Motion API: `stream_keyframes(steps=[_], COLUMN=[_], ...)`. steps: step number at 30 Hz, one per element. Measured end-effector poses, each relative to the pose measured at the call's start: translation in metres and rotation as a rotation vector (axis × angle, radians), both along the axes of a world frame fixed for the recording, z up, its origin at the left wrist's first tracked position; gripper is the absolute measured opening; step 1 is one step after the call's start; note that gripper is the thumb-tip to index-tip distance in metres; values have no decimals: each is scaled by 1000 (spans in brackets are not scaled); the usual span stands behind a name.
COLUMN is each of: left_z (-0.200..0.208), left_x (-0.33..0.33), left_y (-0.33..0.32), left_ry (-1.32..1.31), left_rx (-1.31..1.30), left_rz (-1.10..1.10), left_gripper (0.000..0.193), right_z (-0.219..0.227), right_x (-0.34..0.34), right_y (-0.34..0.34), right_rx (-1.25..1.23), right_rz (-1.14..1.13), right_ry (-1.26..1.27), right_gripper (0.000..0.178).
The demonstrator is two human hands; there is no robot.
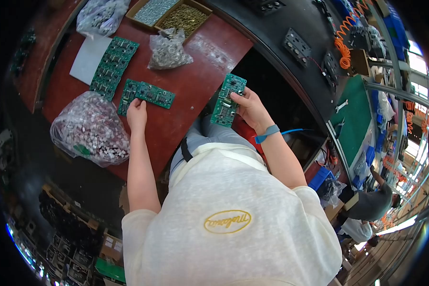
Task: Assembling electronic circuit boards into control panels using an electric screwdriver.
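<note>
Left grip (pixel 137 113) forward, pinched; right grip (pixel 251 108) angled inward, clasping.

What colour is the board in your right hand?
The circuit board in the right hand is green; the head view shows it best.

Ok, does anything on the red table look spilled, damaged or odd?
One thing: a whitish patch on the red table, just right of the nearest bag. It stands out against the red; whether it's wear or residue, I can't tell.
</note>
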State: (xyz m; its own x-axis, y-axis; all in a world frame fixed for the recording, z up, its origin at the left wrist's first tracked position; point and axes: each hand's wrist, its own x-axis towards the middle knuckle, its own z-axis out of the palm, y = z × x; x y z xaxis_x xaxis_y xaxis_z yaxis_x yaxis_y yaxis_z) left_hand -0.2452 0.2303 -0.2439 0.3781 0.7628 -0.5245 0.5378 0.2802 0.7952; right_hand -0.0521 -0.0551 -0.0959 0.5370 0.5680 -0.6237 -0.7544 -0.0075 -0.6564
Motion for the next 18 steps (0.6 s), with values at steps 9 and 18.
stream_keyframes(steps=[9,18], left_z=[133,146], left_x=[112,222], left_y=[-140,-197], left_ry=[-446,-508], left_rx=[-670,-1063], left_rz=[-619,-567], left_gripper=[40,30], right_z=[17,26], right_x=[19,101], right_y=[-18,-104], right_rx=[-25,342], right_rz=[-171,-118], right_ry=[-89,-52], right_gripper=[30,45])
